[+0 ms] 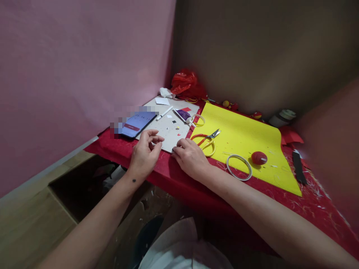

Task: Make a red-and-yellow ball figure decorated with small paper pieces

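Note:
My left hand hovers at the near edge of a grey cardboard sheet, its fingers curled and pinched on something small I cannot make out. My right hand lies knuckles up on the near right corner of the same sheet, fingers bent down onto the board; whether it holds anything is hidden. Small scraps of paper dot the cardboard. Red-and-yellow scissors lie just right of my right hand, on the edge of a yellow corrugated sheet.
A phone with a lit screen, a white pen and a glue tube lie on the cardboard's far side. A white ring and red ball rest on the yellow sheet. A red bag fills the corner. Red cloth covers the table.

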Available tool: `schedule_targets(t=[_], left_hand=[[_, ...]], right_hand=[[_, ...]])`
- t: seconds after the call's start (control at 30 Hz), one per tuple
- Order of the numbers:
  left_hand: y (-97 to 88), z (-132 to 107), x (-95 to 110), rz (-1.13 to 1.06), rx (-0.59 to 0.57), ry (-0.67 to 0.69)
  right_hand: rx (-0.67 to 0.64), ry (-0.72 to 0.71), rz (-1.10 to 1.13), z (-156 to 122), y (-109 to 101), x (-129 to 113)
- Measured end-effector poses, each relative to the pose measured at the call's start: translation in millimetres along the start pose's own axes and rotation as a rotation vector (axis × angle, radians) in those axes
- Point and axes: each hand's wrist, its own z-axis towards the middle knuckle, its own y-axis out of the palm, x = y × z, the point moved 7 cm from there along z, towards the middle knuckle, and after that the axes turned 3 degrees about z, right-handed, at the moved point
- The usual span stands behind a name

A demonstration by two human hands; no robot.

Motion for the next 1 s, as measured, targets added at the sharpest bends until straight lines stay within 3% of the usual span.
schedule_targets(t=[0.27, 0.5, 0.63, 0.73, 0.83, 0.9, 1.0], left_hand=[[-0.2, -1, -4, -0.001, 0.002, 0.004], [-1.4, -2, -1, 0.026, 0.013, 0.005], [-2.5, -1, -4, 0.012, 0.023, -0.012], [-3.0, -1, -2, -0.032, 0.033, -0.039], [1.2, -6, 9, -0.156, 0.001, -0.112], [13.2, -13, 19, -0.297, -0.105, -0.215], [39.0, -29, 41, -0.495, -0.3, -0.321]], right_hand=[[0.101, -0.16, -0.086, -4, 5, -14], [0.143, -0.192, -0.087, -5, 4, -13], [0.162, -0.139, -0.027, -1, 2, -10], [0.253, 0.038, 0.175, -3, -12, 3], [0.429, 0.234, 0.559, -19, -34, 23], [0.511, 0.311, 0.805, -37, -49, 34], [0.516, 0.47, 1.062, -68, -63, 52]])
